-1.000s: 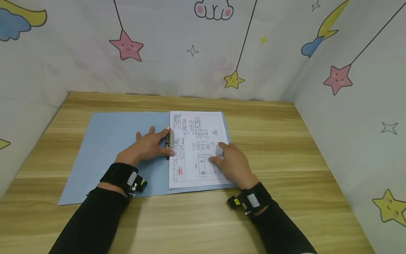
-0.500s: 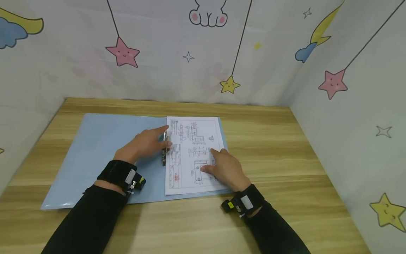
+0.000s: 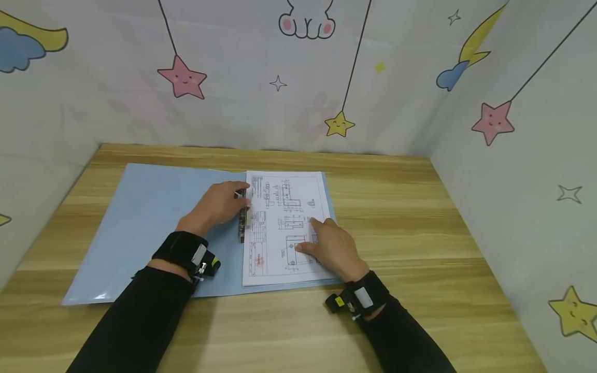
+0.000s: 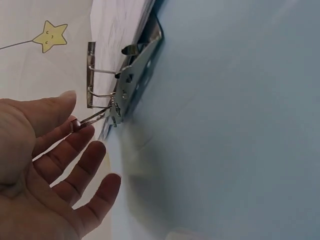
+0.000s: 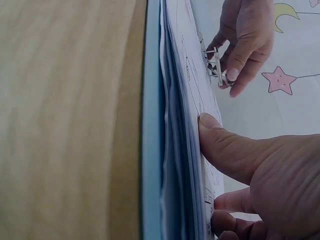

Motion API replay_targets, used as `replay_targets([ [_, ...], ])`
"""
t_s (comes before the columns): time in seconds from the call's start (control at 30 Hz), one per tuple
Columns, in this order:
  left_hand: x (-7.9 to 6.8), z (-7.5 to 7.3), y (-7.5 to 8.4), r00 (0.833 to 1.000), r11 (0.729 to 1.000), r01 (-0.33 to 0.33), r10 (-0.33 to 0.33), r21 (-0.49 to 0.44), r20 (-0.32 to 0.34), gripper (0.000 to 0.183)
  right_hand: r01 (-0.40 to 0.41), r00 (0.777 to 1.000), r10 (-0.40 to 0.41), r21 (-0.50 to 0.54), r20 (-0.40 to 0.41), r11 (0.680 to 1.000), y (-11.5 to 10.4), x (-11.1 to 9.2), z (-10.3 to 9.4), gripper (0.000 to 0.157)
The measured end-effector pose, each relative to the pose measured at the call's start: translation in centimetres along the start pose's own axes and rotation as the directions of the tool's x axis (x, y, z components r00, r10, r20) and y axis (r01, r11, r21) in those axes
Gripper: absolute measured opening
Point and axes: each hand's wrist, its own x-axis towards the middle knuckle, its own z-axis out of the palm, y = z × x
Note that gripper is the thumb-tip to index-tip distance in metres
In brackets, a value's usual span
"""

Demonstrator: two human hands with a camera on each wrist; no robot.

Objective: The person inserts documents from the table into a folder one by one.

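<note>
A blue folder lies spread on the table, a metal lever clip along its middle. A stack of white sheets with technical drawings covers its right half. My left hand is at the clip's far end. In the left wrist view, the clip's lever stands raised against the fingers, with the thumb above it and apart; a bar on wire prongs is lifted over the paper edge. My right hand rests on the sheets' right side, thumb and fingertips pressing them; its outer fingers are partly hidden.
The wood-grain table reaches back to a pale cloth wall printed with stars. A second printed wall stands on the right. The folder's left cover extends towards the table's left side.
My left hand has shifted along the clip to its far end, and its fingers have drawn closer together at the lever. The right hand stays on the sheets. The head view has tilted slightly.
</note>
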Motion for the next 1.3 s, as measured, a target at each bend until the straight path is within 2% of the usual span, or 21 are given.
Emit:
replay_targets([
  [0.2,-2.3,-0.4,0.1,0.985,0.998,-0.045,0.036,-0.050,-0.170,0.027,-0.010,1.000,0.010,0.005,0.003,1.000,-0.1,-0.2,-0.1,0.083],
  [0.33,-4.2,-0.5,-0.3,0.980,0.998,-0.043,0.035,-0.039,-0.196,0.021,-0.009,1.000,0.009,0.011,0.013,1.000,-0.2,-0.2,0.0,0.082],
  [0.5,-5.6,-0.5,-1.0,0.992,0.997,-0.046,0.037,-0.068,-0.124,0.025,-0.010,1.000,0.010,0.007,0.015,1.000,0.0,-0.1,0.0,0.083],
  [0.73,-5.8,-0.5,-1.6,0.998,0.986,-0.032,0.025,-0.162,-0.049,0.036,-0.007,1.000,0.007,-0.002,0.010,1.000,0.0,0.0,-0.2,0.083],
  [0.87,-5.5,-0.1,-2.2,0.998,0.972,0.034,-0.023,-0.232,0.050,0.041,-0.006,1.000,0.006,0.007,0.017,1.000,-0.1,0.0,0.0,0.083],
  [0.97,-5.2,0.1,-2.4,0.989,0.962,0.096,-0.064,-0.254,0.133,0.055,-0.011,1.000,0.011,0.011,0.024,1.000,-0.1,0.1,0.1,0.083],
  [1.03,-5.0,0.3,-2.5,0.982,0.965,0.113,-0.073,-0.239,0.171,0.069,-0.013,0.999,0.012,0.010,0.031,1.000,-0.2,0.1,0.1,0.083],
  [1.1,-4.8,0.4,-2.5,0.981,0.975,0.104,-0.067,-0.196,0.184,0.080,-0.016,0.999,0.016,0.010,0.036,1.000,-0.1,0.1,0.1,0.083],
  [1.2,-4.5,0.7,-2.5,0.983,0.992,0.075,-0.057,-0.098,0.175,0.092,-0.016,0.999,0.016,0.010,0.029,1.000,-0.1,0.1,-0.1,0.082],
  [1.3,-4.4,1.2,-2.4,0.985,0.998,0.066,-0.066,0.006,0.158,0.097,-0.017,1.000,0.017,0.010,0.024,1.000,-0.1,0.0,-0.2,0.082],
])
